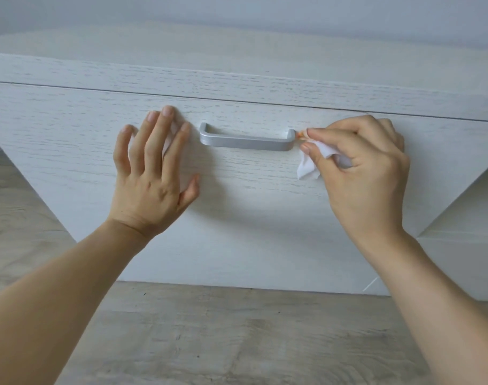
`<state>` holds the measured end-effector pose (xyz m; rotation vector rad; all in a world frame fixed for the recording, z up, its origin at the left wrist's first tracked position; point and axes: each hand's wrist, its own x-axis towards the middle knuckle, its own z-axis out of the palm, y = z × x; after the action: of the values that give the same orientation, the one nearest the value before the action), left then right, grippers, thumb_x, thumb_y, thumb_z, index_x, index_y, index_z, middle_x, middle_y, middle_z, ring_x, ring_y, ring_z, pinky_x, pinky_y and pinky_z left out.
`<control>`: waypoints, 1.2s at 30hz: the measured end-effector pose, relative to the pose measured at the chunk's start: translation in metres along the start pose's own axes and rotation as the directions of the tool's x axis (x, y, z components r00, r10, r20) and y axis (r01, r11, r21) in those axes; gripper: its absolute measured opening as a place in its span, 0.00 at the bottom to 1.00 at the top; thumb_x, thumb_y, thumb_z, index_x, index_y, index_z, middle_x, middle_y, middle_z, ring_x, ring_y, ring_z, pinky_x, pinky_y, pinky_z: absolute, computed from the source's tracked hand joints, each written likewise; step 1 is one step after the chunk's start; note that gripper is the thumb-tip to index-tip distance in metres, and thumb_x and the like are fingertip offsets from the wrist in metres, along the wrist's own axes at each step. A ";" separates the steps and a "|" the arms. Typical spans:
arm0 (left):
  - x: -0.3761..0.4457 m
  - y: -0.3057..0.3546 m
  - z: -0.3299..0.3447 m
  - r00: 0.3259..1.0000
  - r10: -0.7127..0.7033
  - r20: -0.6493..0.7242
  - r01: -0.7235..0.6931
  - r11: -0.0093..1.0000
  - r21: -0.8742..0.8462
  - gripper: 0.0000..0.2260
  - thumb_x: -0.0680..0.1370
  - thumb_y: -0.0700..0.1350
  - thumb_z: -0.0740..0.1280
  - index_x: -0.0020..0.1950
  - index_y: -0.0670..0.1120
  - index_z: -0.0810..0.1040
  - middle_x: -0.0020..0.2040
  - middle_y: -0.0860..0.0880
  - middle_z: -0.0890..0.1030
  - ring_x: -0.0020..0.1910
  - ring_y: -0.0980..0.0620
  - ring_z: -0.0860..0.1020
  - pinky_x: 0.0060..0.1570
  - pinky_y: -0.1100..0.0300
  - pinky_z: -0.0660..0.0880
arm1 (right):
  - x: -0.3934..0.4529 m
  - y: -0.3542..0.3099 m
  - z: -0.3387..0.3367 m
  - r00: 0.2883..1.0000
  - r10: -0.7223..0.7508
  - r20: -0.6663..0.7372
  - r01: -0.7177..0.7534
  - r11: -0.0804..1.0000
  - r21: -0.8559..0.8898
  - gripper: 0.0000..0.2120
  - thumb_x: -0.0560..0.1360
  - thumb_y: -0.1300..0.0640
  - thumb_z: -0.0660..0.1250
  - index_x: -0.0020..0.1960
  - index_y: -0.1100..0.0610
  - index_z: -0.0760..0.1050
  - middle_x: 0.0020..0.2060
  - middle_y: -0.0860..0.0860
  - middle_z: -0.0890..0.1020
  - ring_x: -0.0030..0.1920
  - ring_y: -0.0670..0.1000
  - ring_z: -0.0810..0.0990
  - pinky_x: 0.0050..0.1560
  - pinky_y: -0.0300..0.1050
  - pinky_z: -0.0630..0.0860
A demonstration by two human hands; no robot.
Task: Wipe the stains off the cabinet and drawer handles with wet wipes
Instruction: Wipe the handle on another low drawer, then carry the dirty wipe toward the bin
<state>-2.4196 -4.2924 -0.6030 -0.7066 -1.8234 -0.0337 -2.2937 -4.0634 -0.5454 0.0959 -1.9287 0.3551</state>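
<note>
Silver handle [245, 140], orange-stained wipe [309, 165] beside.

Wood-grain floor [237, 343] of grey-brown planks spanning the lower foreground and left edge. Plain pale wall [237, 9] across the top of the view. White panel [459, 245] at lower right, beside the floor.

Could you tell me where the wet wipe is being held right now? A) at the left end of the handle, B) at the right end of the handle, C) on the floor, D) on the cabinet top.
B: the right hand pinches the wet wipe against the right end of the handle.
</note>
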 end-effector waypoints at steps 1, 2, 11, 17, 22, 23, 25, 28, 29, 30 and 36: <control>0.001 0.000 -0.006 0.999 0.003 0.041 -0.003 1.000 -0.012 0.24 0.81 0.51 0.57 0.71 0.37 0.64 0.70 0.32 0.64 0.70 0.38 0.60 0.69 0.42 0.54 | 0.002 -0.001 -0.004 0.999 0.019 0.025 -0.019 1.000 -0.001 0.04 0.72 0.59 0.72 0.46 0.59 0.83 0.40 0.55 0.81 0.40 0.59 0.78 0.42 0.57 0.72; 0.003 0.001 -0.014 0.996 0.012 0.085 -0.010 1.000 -0.028 0.23 0.81 0.51 0.57 0.71 0.38 0.64 0.70 0.32 0.64 0.70 0.38 0.60 0.69 0.41 0.55 | 0.005 -0.003 -0.009 0.998 0.039 0.051 -0.039 0.999 -0.002 0.04 0.72 0.60 0.72 0.46 0.59 0.83 0.40 0.55 0.81 0.40 0.58 0.78 0.43 0.56 0.71; 0.069 -0.003 -0.096 0.832 0.036 0.553 0.100 0.972 -0.213 0.22 0.79 0.49 0.55 0.66 0.35 0.71 0.66 0.36 0.70 0.65 0.37 0.68 0.65 0.40 0.61 | 0.079 -0.018 -0.083 0.916 0.205 0.345 -0.188 0.979 -0.084 0.06 0.71 0.62 0.73 0.47 0.58 0.83 0.41 0.53 0.81 0.42 0.57 0.80 0.45 0.54 0.72; 0.203 -0.027 -0.167 0.565 0.172 0.807 0.113 0.953 -0.282 0.22 0.76 0.49 0.53 0.59 0.35 0.77 0.62 0.36 0.75 0.54 0.37 0.75 0.56 0.41 0.70 | 0.205 -0.023 -0.155 0.790 0.363 0.494 -0.272 0.930 -0.249 0.08 0.67 0.65 0.76 0.46 0.58 0.83 0.39 0.54 0.81 0.40 0.58 0.79 0.45 0.48 0.67; 0.371 -0.035 -0.203 0.436 0.314 0.843 0.110 0.912 -0.396 0.20 0.80 0.48 0.60 0.70 0.42 0.69 0.68 0.45 0.70 0.65 0.44 0.71 0.66 0.51 0.63 | 0.336 -0.017 -0.235 0.692 0.485 0.535 -0.296 0.866 -0.403 0.08 0.71 0.61 0.74 0.49 0.56 0.81 0.44 0.53 0.81 0.46 0.58 0.79 0.48 0.50 0.68; 0.407 -0.031 -0.210 0.424 0.340 0.840 0.104 0.903 -0.418 0.21 0.80 0.49 0.59 0.72 0.44 0.65 0.69 0.47 0.68 0.67 0.45 0.68 0.67 0.53 0.60 | 0.362 -0.012 -0.255 0.667 0.510 0.543 -0.282 0.848 -0.450 0.09 0.72 0.59 0.73 0.52 0.55 0.80 0.46 0.53 0.80 0.48 0.58 0.78 0.49 0.50 0.67; 0.460 -0.020 -0.214 0.418 0.375 0.827 0.060 0.897 -0.438 0.22 0.81 0.52 0.57 0.74 0.47 0.61 0.70 0.49 0.66 0.69 0.48 0.65 0.68 0.55 0.58 | 0.393 0.000 -0.280 0.629 0.551 0.548 -0.287 0.820 -0.495 0.11 0.74 0.56 0.70 0.56 0.54 0.78 0.49 0.53 0.79 0.52 0.57 0.77 0.52 0.49 0.68; 0.546 0.011 -0.230 0.435 0.442 0.785 -0.009 0.873 -0.487 0.22 0.81 0.54 0.56 0.73 0.48 0.61 0.70 0.49 0.67 0.68 0.48 0.65 0.68 0.55 0.59 | 0.440 0.022 -0.340 0.545 0.644 0.536 -0.359 0.758 -0.545 0.14 0.75 0.55 0.68 0.61 0.54 0.74 0.53 0.52 0.77 0.53 0.55 0.77 0.51 0.47 0.71; 0.571 0.023 -0.235 0.446 0.459 0.768 -0.037 0.867 -0.496 0.21 0.82 0.54 0.55 0.73 0.48 0.61 0.69 0.49 0.67 0.68 0.48 0.66 0.68 0.55 0.60 | 0.452 0.032 -0.361 0.525 0.664 0.532 -0.357 0.740 -0.570 0.14 0.76 0.55 0.68 0.61 0.53 0.74 0.54 0.51 0.76 0.54 0.55 0.77 0.50 0.45 0.71; 0.594 0.037 -0.240 0.459 0.471 0.753 -0.057 0.861 -0.505 0.21 0.82 0.54 0.55 0.72 0.47 0.62 0.69 0.49 0.68 0.67 0.48 0.66 0.67 0.55 0.61 | 0.462 0.042 -0.383 0.511 0.681 0.525 -0.354 0.723 -0.593 0.14 0.76 0.54 0.68 0.61 0.53 0.74 0.54 0.51 0.76 0.54 0.54 0.76 0.48 0.44 0.70; 0.698 0.147 -0.280 0.513 0.539 0.668 -0.135 0.819 -0.558 0.19 0.82 0.53 0.55 0.71 0.46 0.64 0.65 0.48 0.71 0.64 0.48 0.68 0.65 0.55 0.63 | 0.501 0.095 -0.520 0.427 0.771 0.472 -0.390 0.628 -0.674 0.15 0.75 0.55 0.69 0.61 0.53 0.74 0.53 0.51 0.75 0.53 0.53 0.75 0.48 0.43 0.69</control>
<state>-2.2470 -3.9595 0.0652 -1.6337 -2.5428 0.1863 -2.0404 -3.7710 0.0714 -0.9969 -2.7890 0.3249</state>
